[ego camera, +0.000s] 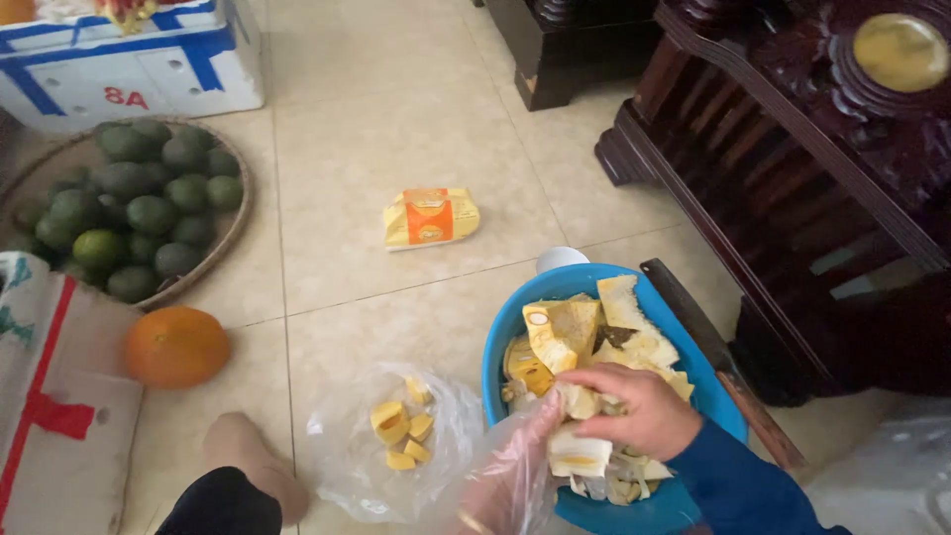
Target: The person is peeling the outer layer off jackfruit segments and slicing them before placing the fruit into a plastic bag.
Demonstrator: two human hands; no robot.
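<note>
Hands are working over a blue basin (505,337) of jackfruit pieces (594,337) sitting on the tiled floor (396,99) at near right. Right hand (634,406), bare, is curling its fingers around a pale yellow jackfruit piece. Left hand (515,466), wearing a clear plastic glove, is touching the same piece, fingers partly open. Just left, a clear plastic bag (347,466) is holding yellow jackfruit bulbs (401,431). Farther left, an orange (176,347) is lying near a basket of green fruit (139,208).
</note>
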